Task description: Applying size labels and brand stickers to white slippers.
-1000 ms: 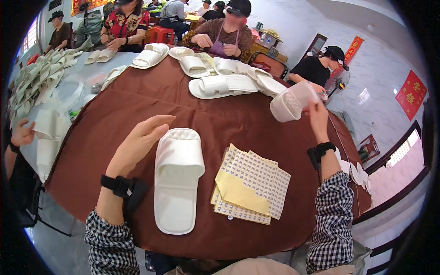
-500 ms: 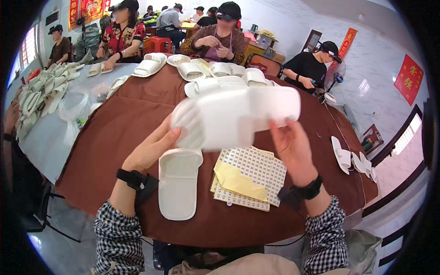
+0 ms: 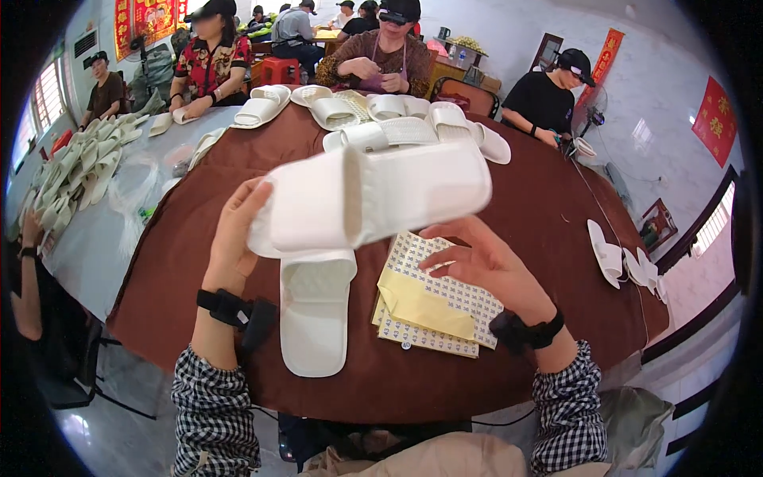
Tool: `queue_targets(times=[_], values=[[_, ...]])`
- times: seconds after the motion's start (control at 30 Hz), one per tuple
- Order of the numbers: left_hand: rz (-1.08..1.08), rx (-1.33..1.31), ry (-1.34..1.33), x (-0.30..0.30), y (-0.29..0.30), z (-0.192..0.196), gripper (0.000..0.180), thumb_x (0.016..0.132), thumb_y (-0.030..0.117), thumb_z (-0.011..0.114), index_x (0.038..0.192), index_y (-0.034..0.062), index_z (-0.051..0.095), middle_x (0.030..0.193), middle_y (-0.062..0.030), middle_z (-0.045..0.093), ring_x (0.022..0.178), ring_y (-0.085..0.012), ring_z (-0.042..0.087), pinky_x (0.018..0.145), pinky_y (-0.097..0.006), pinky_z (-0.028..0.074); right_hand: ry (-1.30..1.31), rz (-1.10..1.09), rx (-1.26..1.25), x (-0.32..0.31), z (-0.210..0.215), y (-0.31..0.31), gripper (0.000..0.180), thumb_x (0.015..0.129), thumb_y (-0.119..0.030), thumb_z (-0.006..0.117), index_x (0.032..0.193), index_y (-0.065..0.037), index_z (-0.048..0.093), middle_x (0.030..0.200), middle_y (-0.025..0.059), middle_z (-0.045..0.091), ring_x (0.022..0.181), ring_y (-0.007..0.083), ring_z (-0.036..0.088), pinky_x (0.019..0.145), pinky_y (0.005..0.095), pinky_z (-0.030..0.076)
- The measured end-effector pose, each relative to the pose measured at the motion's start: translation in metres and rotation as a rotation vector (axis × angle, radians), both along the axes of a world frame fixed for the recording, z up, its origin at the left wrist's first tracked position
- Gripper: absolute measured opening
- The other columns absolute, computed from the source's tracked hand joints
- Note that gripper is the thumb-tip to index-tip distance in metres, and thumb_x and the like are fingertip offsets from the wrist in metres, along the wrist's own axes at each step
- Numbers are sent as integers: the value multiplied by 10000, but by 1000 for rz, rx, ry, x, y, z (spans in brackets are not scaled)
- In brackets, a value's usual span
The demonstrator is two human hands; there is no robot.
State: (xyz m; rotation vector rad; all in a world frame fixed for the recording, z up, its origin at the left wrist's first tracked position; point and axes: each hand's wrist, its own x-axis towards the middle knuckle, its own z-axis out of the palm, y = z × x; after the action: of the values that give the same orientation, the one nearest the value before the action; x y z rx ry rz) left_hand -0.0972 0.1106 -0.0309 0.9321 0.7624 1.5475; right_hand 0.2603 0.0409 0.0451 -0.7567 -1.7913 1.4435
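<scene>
A white slide slipper (image 3: 421, 195) hangs in the air over the table, its sole turned sideways and its broad strap at the left. My left hand (image 3: 242, 230) grips it at the strap end, thumb on top and the other fingers partly hidden behind. Just below the slipper's other end, my right hand (image 3: 485, 258) has its fingers apart and holds nothing. Beneath that hand lie sheets of small round labels (image 3: 469, 306) with a yellow backing piece (image 3: 421, 306) on top. A second white slipper (image 3: 315, 338) rests on the brown cloth, left of the sheets.
More white slippers (image 3: 389, 135) line the far edge of the brown-covered table (image 3: 199, 270). Several others (image 3: 608, 254) lie at the right edge beside a cable. On the left, a grey table (image 3: 95, 254) carries a slipper pile (image 3: 87, 159). Co-workers sit around both tables.
My right hand has let go of the slipper and dropped toward the label sheets. The left hand has moved slightly left with the slipper, which has turned so its strap opening shows.
</scene>
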Motion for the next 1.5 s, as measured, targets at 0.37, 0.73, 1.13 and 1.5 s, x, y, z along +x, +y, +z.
queue_targets(times=[0.37,0.73,1.13,1.5], values=[[11,-64,-223,-20,13,-4,354,1023,272,614,1284,34,625,1172,-63,700,1046,-177,679,931,-335,549,-881,100,984,-27,-75,-16,627,921,-453,688,1430,-127,523,1529,179,402,1442,391,351,1111,686,312],[-121,48,500,24,5,32,294,1043,246,593,1171,-1,689,1002,-23,714,850,-79,656,744,-251,536,-924,97,892,17,-89,-9,564,924,-429,661,1383,-128,533,1442,148,499,1387,378,430,1035,669,369],[-482,340,1195,132,48,58,308,1015,260,634,1107,-20,726,961,-32,734,854,-96,652,752,-264,529,-881,118,739,48,-77,-3,490,986,-396,601,1339,-59,560,1505,163,472,1456,389,356,1147,659,274],[-125,716,1307,115,-54,58,349,888,78,699,1232,55,648,1308,-167,585,1218,-362,569,1028,-429,475,-861,72,820,48,-93,-1,349,993,-272,577,1270,-61,603,1345,149,563,1396,379,415,1103,629,326]])
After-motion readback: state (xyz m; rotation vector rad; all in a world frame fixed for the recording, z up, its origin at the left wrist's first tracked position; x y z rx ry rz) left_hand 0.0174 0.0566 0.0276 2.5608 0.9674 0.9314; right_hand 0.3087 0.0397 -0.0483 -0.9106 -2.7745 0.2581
